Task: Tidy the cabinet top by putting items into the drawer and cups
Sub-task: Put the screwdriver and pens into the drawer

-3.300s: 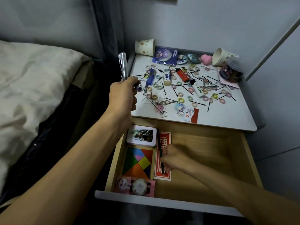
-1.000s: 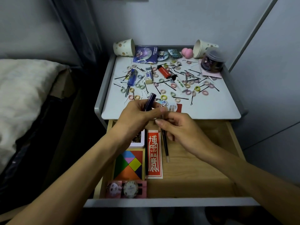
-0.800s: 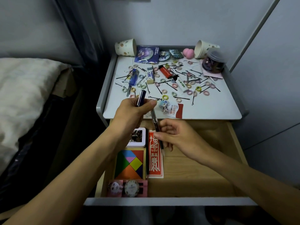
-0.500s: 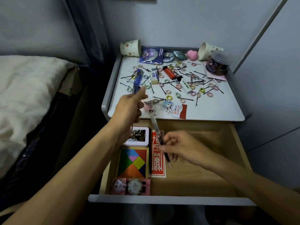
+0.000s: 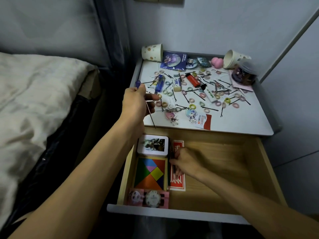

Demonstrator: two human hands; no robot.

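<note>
Holding a thin tool with a blue handle (image 5: 138, 83), the left hand (image 5: 137, 102) hangs just behind the drawer's (image 5: 224, 161) back edge, over the bench (image 5: 241, 121). Its fingers are closed around the handle. The tool's metal stick points down and a bit forward, so its tip sits almost over the drawer's back left corner.

The right hand (image 5: 185, 162) is low inside the drawer, on its left side, with fingers curled over a dark pen (image 5: 171, 149). The picture is blurry there, so I cannot tell if the fingers pinch the pen or only touch it. The pen lies the long way, from the drawer's back to its front, along the edge of a red card (image 5: 177, 184) and next to a colour puzzle (image 5: 150, 173).

I think the next job is to put the tool in the drawer. The left hand has it, so that hand is the near one. The drawer is down and toward the person from that hand. The tool stands nearly up, and I think it must be tipped flat to lie back to front like the pen. The right hand sits on that spot, so it may need to move away first.

Another blue tool (image 5: 159, 84) lies on the bench behind the drawer, among many hair rings and pins. A paper cup (image 5: 152, 52) and a second paper cup (image 5: 235, 60) lie on their sides far behind the drawer.
</note>
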